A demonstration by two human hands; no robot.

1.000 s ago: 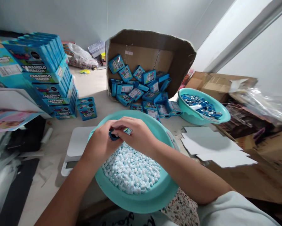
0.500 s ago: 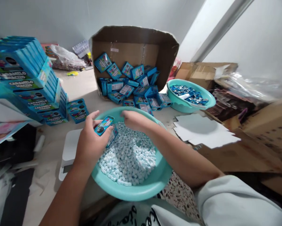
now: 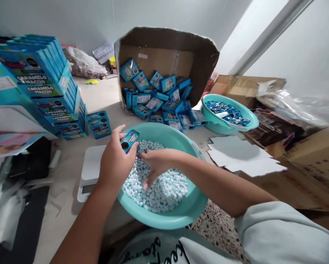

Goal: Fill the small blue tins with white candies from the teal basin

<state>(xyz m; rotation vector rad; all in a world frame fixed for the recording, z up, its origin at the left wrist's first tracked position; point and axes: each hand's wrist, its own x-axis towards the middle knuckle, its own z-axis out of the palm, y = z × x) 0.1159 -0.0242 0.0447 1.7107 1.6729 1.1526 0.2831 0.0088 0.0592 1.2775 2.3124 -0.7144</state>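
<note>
My left hand (image 3: pixel 117 161) is closed around a small blue candy box (image 3: pixel 130 140), held tilted over the left rim of a turquoise basin (image 3: pixel 164 222). Pale blue-white candies (image 3: pixel 164 194) cover the bottom of the basin. My right hand (image 3: pixel 156 163) reaches in from the right, palm down on the candies, with the thumb spread away from the other fingers. Its fingertips are partly sunk among the candies, close below the box. A white scale (image 3: pixel 92 167) sits just left of the basin, partly behind my left forearm.
Behind the basin, a cardboard carton (image 3: pixel 164 44) lies on its side with several blue boxes spilling out. Stacked display boxes (image 3: pixel 51 88) rise at left. A second basin (image 3: pixel 222 126) with blue wrapped pieces and flat white card (image 3: pixel 244 156) are at right.
My right hand has come down from the basin's far rim into the candies, and its fingers have spread. The left hand still holds the candy box. The whole view has shifted slightly.
</note>
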